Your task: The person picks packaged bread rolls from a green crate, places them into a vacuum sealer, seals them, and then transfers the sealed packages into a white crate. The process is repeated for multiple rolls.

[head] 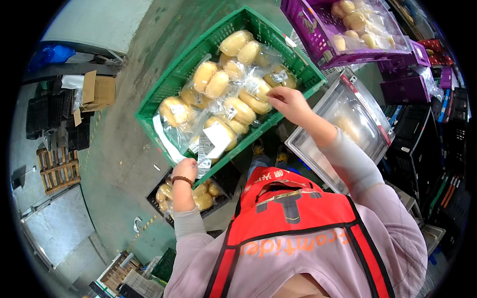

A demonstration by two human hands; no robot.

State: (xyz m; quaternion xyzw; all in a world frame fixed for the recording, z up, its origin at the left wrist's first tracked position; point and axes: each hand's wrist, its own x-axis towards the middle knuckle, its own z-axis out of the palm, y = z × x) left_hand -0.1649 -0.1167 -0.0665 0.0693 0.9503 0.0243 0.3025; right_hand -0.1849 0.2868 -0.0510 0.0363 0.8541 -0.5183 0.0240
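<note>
A green plastic crate (160,87) lies before me, holding several clear bags of peeled potatoes (233,110) with white labels. My left hand (185,169) is at the crate's near left corner, its fingers closed on a strip of printed labels (204,152) that hangs over the bags. A white backing strip (164,139) runs from that hand along the crate's left end. My right hand (290,104) is over the crate's right side, fingers bent at the edge of a labelled potato bag (257,93); whether it grips the bag I cannot tell.
A purple crate (324,37) with more bagged potatoes stands at the upper right. Below it is a machine with a clear lid (367,108). A black crate of potatoes (223,203) sits at the lower left of the green one. Stacked black crates (410,128) stand at right; a wooden pallet (59,169) is far left.
</note>
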